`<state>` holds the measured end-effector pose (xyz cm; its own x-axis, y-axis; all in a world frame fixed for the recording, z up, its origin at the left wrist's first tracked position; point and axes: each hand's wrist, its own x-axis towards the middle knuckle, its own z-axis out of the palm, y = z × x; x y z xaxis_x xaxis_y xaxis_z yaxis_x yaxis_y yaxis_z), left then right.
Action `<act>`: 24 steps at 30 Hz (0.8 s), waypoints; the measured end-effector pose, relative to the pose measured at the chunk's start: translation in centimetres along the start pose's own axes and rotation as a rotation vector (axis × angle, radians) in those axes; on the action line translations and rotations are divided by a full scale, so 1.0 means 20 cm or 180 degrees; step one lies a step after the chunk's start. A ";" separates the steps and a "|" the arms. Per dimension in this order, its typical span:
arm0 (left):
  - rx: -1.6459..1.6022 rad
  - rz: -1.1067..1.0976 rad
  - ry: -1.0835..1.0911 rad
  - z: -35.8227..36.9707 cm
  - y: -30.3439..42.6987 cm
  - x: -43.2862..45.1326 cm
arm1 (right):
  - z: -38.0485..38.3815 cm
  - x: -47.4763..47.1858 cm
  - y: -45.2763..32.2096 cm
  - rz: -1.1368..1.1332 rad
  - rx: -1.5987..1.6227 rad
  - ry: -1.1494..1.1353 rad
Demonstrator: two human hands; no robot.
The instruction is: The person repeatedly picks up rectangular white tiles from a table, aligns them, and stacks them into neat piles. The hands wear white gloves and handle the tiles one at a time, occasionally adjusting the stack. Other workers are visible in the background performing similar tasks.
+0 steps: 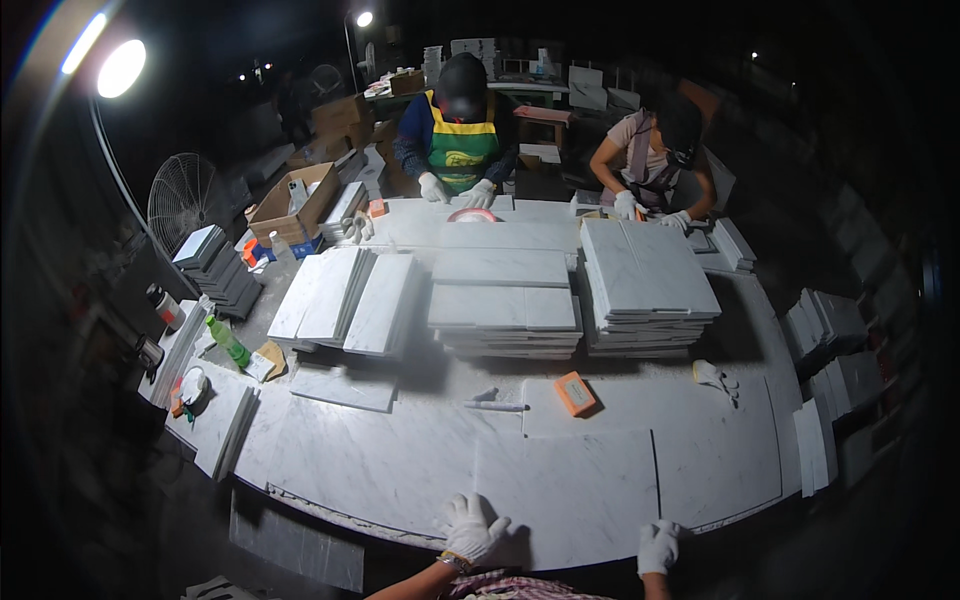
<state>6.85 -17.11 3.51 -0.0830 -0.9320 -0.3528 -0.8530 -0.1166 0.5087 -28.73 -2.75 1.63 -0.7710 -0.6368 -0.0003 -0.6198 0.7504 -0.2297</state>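
A large white marble slab (570,487) with grey veins lies flat before me, its front edge jutting past the tabletop toward my body. My left hand (472,527), in a white knit glove, rests on its near left part with the fingers apart. At the slab's near right corner, my gloved right hand (658,547) grips the edge with curled fingers; its underside is hidden. A dark narrow gap runs along the slab's right side. Beyond it lie an orange block (575,394) bearing a label and a pale marker-like stick (496,406).
Stacks of marble tiles stand mid-table: left (322,292), centre (499,306) and right (649,262). A loose glove (716,379) lies right, a green bottle (227,341) left. Two gloved co-workers, one in a green apron (463,150), work across the table. A cardboard box (296,202) sits far left.
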 end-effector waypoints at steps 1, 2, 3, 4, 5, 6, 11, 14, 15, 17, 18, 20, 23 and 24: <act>0.0024 -0.0028 0.0016 0.05 0.06 -0.04 | 0.02 -0.02 -0.04 -0.0085 -0.0144 -0.0104; -0.0257 -0.0230 -0.0046 0.07 0.08 -0.03 | 0.01 -0.01 -0.07 0.0089 -0.0138 -0.0017; -0.0542 -0.0438 -0.0100 0.07 0.09 0.01 | 0.01 -0.01 -0.10 0.0078 0.0000 -0.0001; -0.0890 -0.0578 -0.0021 0.08 0.10 0.03 | -0.01 0.02 -0.10 0.0364 0.0121 -0.0152; -0.1541 -0.0748 0.0006 0.05 0.08 0.08 | -0.02 0.04 -0.10 0.0454 0.0171 -0.0445; -0.1701 -0.0733 0.0152 0.02 0.06 0.11 | -0.05 0.08 -0.08 0.0439 0.0273 -0.0556; -0.2869 -0.0927 -0.0296 -0.06 0.02 0.10 | -0.11 0.28 0.02 0.0107 0.0765 -0.0956; -0.1844 -0.0860 -0.0179 -0.02 0.09 0.14 | -0.09 0.38 0.01 -0.0333 0.0964 -0.1222; -0.1744 -0.0841 -0.0080 0.00 0.10 0.16 | -0.08 0.42 0.00 -0.0460 0.0732 -0.1161; -0.1632 -0.1067 0.0153 0.03 0.08 0.19 | -0.01 0.46 -0.05 -0.0167 0.1549 -0.1089; -0.1762 -0.1110 0.0166 0.05 0.06 0.19 | 0.04 0.46 -0.07 -0.0031 0.1802 -0.0931; -0.2346 -0.0937 0.0189 0.06 0.03 0.16 | 0.13 0.47 -0.09 0.0060 0.1807 -0.0672; -0.3656 -0.0539 0.0225 0.03 0.05 0.08 | 0.24 0.44 -0.11 -0.0082 0.2871 -0.0336; -0.3780 -0.0543 0.0270 0.00 0.08 0.07 | 0.26 0.43 -0.14 -0.0117 0.3252 -0.0411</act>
<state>5.35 -18.57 3.88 0.0569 -0.8882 -0.4559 0.1611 -0.4425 0.8822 -32.95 -11.20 -2.81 -0.6950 -0.7159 -0.0672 -0.1758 0.2598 -0.9495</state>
